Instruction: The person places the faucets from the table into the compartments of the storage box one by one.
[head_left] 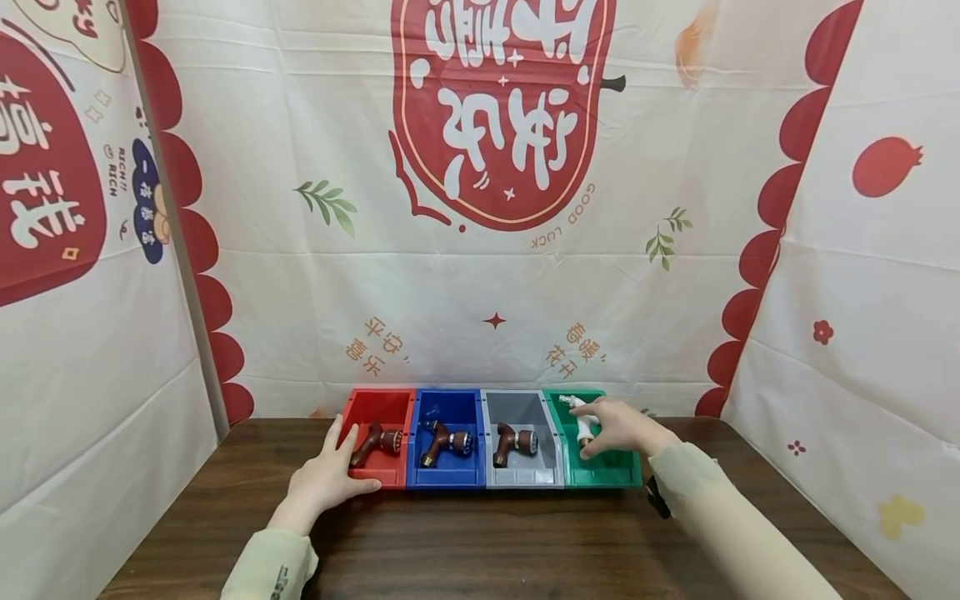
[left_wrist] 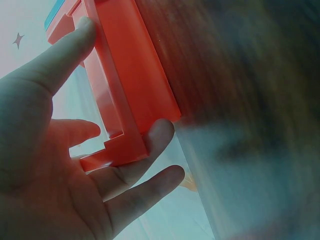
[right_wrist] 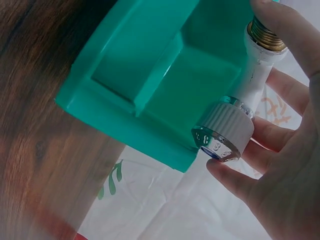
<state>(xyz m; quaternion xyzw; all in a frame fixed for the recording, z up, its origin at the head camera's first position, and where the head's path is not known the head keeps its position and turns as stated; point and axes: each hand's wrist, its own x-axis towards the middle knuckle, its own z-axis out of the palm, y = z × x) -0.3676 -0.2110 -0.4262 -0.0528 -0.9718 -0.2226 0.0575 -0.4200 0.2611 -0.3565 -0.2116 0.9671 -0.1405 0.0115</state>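
Note:
In the head view my right hand point(head_left: 618, 427) is over the green bin point(head_left: 603, 475) and holds a white radiator valve point(head_left: 584, 428). The right wrist view shows the thumb of that hand point(right_wrist: 295, 165) at the valve's brass threaded end, with fingers along its ribbed, numbered knob point(right_wrist: 226, 127). My left hand point(head_left: 322, 482) rests on the red bin point(head_left: 390, 477), its thumb at the front rim and its fingers spread about the left wall. In that bin lies a brown radiator valve point(head_left: 377, 443). Part of the white valve is hidden by my right hand.
Between the red and green bins stand a blue bin point(head_left: 447, 478) and a grey bin point(head_left: 525, 477), each holding a brown valve. All the bins stand side by side at the back of the wooden table point(head_left: 480, 542), before a printed white cloth point(head_left: 480, 283).

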